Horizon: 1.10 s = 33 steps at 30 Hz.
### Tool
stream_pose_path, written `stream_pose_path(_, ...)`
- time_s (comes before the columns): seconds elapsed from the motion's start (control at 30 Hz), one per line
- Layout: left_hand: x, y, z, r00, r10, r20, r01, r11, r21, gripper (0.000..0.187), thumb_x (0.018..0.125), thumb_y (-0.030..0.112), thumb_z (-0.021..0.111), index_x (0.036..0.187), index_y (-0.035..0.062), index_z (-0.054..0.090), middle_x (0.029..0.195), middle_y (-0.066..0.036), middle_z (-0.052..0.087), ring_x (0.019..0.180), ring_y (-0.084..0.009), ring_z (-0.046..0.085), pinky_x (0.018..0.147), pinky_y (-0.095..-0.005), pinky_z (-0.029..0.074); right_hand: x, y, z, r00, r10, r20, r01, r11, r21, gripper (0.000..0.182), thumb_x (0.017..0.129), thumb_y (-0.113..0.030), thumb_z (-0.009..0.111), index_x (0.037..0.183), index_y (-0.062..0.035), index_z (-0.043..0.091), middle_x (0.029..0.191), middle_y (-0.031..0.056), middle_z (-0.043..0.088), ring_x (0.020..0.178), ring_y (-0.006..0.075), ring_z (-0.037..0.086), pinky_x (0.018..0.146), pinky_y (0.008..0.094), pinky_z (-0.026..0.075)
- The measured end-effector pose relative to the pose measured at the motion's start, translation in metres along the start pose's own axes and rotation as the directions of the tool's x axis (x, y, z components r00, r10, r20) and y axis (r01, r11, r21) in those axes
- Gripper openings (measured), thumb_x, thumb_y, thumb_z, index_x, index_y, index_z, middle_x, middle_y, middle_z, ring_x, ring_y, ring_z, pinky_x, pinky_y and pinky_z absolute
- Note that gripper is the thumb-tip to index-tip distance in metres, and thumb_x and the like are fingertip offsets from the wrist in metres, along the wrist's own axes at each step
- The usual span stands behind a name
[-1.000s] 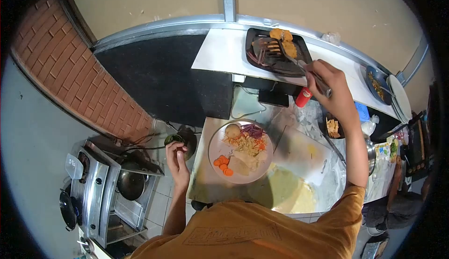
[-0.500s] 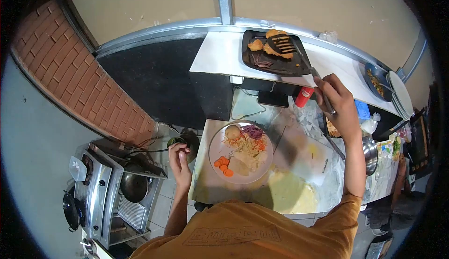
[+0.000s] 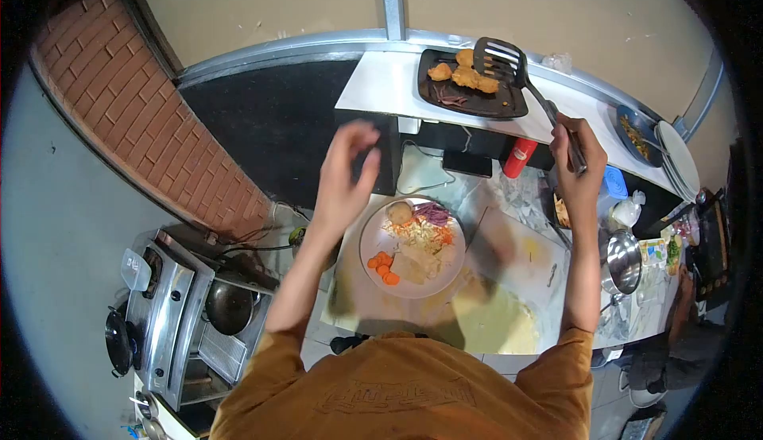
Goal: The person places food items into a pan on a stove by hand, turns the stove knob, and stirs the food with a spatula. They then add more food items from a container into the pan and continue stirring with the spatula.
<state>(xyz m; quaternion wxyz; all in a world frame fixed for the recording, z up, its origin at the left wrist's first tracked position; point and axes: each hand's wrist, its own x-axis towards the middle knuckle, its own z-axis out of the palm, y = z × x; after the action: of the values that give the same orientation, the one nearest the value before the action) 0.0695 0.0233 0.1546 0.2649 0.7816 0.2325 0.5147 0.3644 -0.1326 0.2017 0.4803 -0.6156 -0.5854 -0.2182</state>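
Observation:
My right hand is closed round the handle of a black slotted spatula. Its slotted head is raised just over the right end of a dark rectangular plate on the white ledge. That plate bears golden fried pieces and some dark purple strips. My left hand, slightly blurred, is in the air with thumb and fingers apart, holding nothing. Below and right of it, a round white plate carries carrot slices, shredded vegetables, purple shreds and a round pale brown item.
Under the ledge stands a red can. A metal bowl is on the right of the marble-patterned counter. A blue dish and stacked plates sit at the ledge's right. A stove stands lower left.
My left hand has risen and moved right, towards the ledge. The spatula's head has lifted off the fried pieces and shifted right, with my right hand slightly lower.

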Motion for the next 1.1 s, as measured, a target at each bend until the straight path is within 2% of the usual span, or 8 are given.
stream_pose_path(0.13, 0.104, -0.033, 0.058, 0.958, 0.210, 0.197, -0.243, 0.956, 0.163, 0.026, 0.089, 0.006, 0.053, 0.115, 0.0025, 0.053, 0.104, -0.017, 0.066, 0.098, -0.0316, 0.064, 0.084, -0.0416, 0.050, -0.025, 0.012, -0.010, 0.949, 0.288, -0.129, -0.245, 0.929, 0.277, 0.015, 0.098, -0.011, 0.059, 0.103, 0.0027, 0.064, 0.075, 0.0046, 0.062, 0.066, 0.0081, 0.056, 0.061, 0.0224, 0.044)
stream_pose_path(0.33, 0.164, -0.064, 0.122, 0.890, -0.060, 0.451, -0.239, 0.781, 0.577, 0.030, 0.088, 0.008, 0.048, 0.118, 0.0037, 0.051, 0.103, -0.027, 0.065, 0.097, -0.0437, 0.062, 0.088, -0.0524, 0.047, -0.057, 0.012, -0.050, 0.890, 0.405, -0.208, -0.329, 0.888, 0.321, 0.019, 0.100, -0.014, 0.057, 0.102, 0.0040, 0.064, 0.076, 0.0039, 0.062, 0.067, 0.0076, 0.056, 0.062, 0.0218, 0.044)
stream_pose_path(0.5, 0.164, -0.081, 0.146, 0.870, 0.118, 0.479, -0.350, 0.832, 0.431, 0.027, 0.086, 0.003, 0.047, 0.112, 0.0006, 0.052, 0.097, -0.022, 0.067, 0.092, -0.0398, 0.065, 0.084, -0.0480, 0.052, -0.065, 0.025, -0.064, 0.877, 0.409, -0.254, -0.315, 0.887, 0.338, 0.019, 0.100, -0.013, 0.057, 0.102, 0.0045, 0.064, 0.078, 0.0055, 0.063, 0.068, 0.0079, 0.058, 0.064, 0.0218, 0.045)
stream_pose_path(0.57, 0.167, -0.081, 0.149, 0.774, 0.102, 0.625, -0.150, 0.988, 0.024, 0.035, 0.087, -0.007, 0.040, 0.120, 0.0007, 0.049, 0.098, -0.018, 0.065, 0.094, -0.0291, 0.066, 0.087, -0.0397, 0.052, -0.064, 0.027, -0.065, 0.872, 0.417, -0.256, -0.316, 0.879, 0.358, 0.019, 0.099, -0.012, 0.057, 0.102, 0.0046, 0.064, 0.079, 0.0060, 0.064, 0.069, 0.0078, 0.058, 0.064, 0.0218, 0.045)
stream_pose_path(0.7, 0.177, -0.077, 0.144, 0.743, 0.097, 0.663, -0.086, 0.995, -0.049, 0.038, 0.086, -0.011, 0.038, 0.120, 0.0004, 0.050, 0.098, -0.013, 0.063, 0.096, -0.0226, 0.064, 0.089, -0.0333, 0.050, -0.059, 0.030, -0.059, 0.867, 0.425, -0.261, -0.319, 0.874, 0.366, 0.017, 0.099, -0.011, 0.057, 0.102, 0.0041, 0.064, 0.080, 0.0061, 0.064, 0.070, 0.0079, 0.058, 0.065, 0.0217, 0.045)
stream_pose_path(0.83, 0.162, -0.050, 0.109, 0.884, 0.179, 0.431, -0.178, 0.983, -0.042, 0.030, 0.090, -0.006, 0.045, 0.117, -0.0003, 0.054, 0.098, -0.012, 0.064, 0.098, -0.0218, 0.063, 0.090, -0.0326, 0.049, -0.056, 0.032, -0.054, 0.867, 0.428, -0.257, -0.323, 0.874, 0.364, 0.017, 0.099, -0.011, 0.057, 0.102, 0.0044, 0.064, 0.079, 0.0061, 0.064, 0.071, 0.0081, 0.059, 0.065, 0.0217, 0.045)
stream_pose_path(0.97, 0.079, -0.025, 0.046, 0.965, 0.254, -0.067, -0.245, 0.962, 0.119, 0.017, 0.094, 0.003, 0.053, 0.110, -0.0015, 0.058, 0.101, -0.014, 0.064, 0.094, -0.0219, 0.064, 0.081, -0.0322, 0.050, -0.049, 0.011, -0.055, 0.873, 0.424, -0.241, -0.301, 0.857, 0.418, 0.019, 0.100, -0.015, 0.055, 0.101, 0.0031, 0.062, 0.076, 0.0062, 0.063, 0.066, 0.0095, 0.058, 0.062, 0.0225, 0.045)
stream_pose_path(1.1, -0.079, -0.041, -0.014, 0.990, 0.009, -0.141, 0.006, 0.994, 0.107, 0.007, 0.096, 0.003, 0.054, 0.101, -0.0013, 0.057, 0.093, -0.010, 0.060, 0.083, -0.0164, 0.058, 0.076, -0.0292, 0.048, -0.050, -0.020, -0.032, 0.858, 0.498, -0.122, -0.318, 0.703, 0.636, 0.021, 0.101, -0.019, 0.053, 0.098, 0.0013, 0.057, 0.081, 0.0085, 0.063, 0.060, 0.0134, 0.058, 0.053, 0.0258, 0.045)
